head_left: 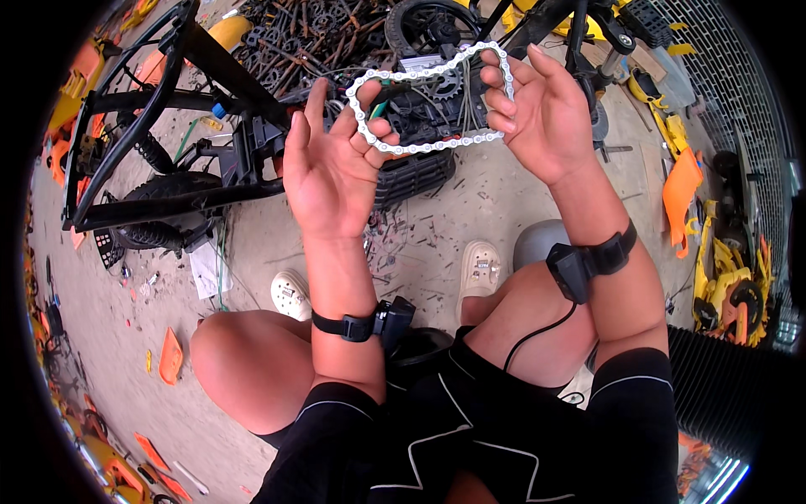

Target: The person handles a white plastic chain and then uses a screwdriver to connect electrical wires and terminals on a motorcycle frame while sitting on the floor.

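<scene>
Your left hand [332,172] and right hand [537,113] stretch a silver metal chain loop [428,144] between them, fingers hooked and curled around its ends, raised above the black frame [159,197].

Chain loop [424,107] stretched between left hand [332,172] and right hand [541,113], scooter frame [159,126] behind

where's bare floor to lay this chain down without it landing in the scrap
Bare concrete lies between the black frame and the left knee. More lies right of the right hand, before the orange panel. Crowded: the sprocket pile past the chain, and debris by the left hand.
</scene>
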`<state>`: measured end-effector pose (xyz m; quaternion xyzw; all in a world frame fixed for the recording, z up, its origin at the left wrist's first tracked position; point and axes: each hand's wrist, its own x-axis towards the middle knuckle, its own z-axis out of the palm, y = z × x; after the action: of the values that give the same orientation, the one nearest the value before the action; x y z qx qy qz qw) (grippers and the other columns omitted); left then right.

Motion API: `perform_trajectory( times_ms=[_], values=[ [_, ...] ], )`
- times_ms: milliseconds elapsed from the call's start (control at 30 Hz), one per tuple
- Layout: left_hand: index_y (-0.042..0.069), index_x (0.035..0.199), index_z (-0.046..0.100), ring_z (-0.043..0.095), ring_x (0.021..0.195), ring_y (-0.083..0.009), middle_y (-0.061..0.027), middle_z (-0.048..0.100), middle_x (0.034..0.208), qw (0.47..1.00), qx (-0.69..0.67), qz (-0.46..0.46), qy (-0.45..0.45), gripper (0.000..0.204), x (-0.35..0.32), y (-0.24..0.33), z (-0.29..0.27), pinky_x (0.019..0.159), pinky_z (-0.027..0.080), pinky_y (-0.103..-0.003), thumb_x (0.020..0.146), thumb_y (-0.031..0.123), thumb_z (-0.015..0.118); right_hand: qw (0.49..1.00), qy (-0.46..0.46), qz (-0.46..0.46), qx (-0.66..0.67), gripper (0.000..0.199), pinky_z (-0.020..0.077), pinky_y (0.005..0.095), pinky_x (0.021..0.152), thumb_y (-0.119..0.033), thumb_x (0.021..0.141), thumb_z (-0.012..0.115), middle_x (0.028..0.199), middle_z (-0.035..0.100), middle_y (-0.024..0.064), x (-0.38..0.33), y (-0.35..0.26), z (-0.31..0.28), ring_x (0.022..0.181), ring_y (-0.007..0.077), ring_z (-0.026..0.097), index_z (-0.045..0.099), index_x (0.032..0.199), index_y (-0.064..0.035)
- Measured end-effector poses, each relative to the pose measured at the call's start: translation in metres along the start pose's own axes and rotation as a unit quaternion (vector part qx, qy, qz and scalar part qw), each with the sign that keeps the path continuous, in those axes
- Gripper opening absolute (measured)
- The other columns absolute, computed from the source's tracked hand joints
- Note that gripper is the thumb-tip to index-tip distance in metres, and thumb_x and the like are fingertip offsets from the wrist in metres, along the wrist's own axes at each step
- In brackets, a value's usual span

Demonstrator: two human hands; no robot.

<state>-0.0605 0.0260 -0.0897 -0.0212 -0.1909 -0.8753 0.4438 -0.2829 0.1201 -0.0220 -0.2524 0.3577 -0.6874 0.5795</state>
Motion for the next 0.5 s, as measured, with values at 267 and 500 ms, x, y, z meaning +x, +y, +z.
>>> perform_trajectory(
  times_ms=[267, 500],
  values=[
    [0.012, 0.155, 0.009, 0.063, 0.110, -0.0431, -0.0328, 0.028, 0.152, 0.996, -0.026, -0.018, -0.081, 0.065, 0.002, -0.001, -0.003, 0.080, 0.057, -0.052, 0.103, 0.041, 0.038, 0.998, 0.038, 0.017, -0.054, 0.034, 0.0407, 0.0253, 0.061, -0.037, 0.099, 0.051, 0.099, 0.065, 0.0036, 0.011, 0.010, -0.007, 0.071, 0.0088, 0.051, 0.059, 0.114, -0.0063],
    [0.014, 0.155, 0.015, 0.051, 0.124, -0.0505, -0.0316, 0.023, 0.154, 0.994, -0.033, -0.030, -0.103, 0.062, 0.002, 0.000, 0.007, 0.090, 0.052, -0.063, 0.103, 0.042, 0.036, 0.978, 0.123, 0.065, -0.158, 0.028, 0.0422, 0.0275, 0.062, -0.032, 0.098, 0.056, 0.097, 0.066, 0.0037, 0.017, 0.025, -0.006, 0.075, 0.0096, 0.054, 0.061, 0.109, -0.0066]
  ],
)
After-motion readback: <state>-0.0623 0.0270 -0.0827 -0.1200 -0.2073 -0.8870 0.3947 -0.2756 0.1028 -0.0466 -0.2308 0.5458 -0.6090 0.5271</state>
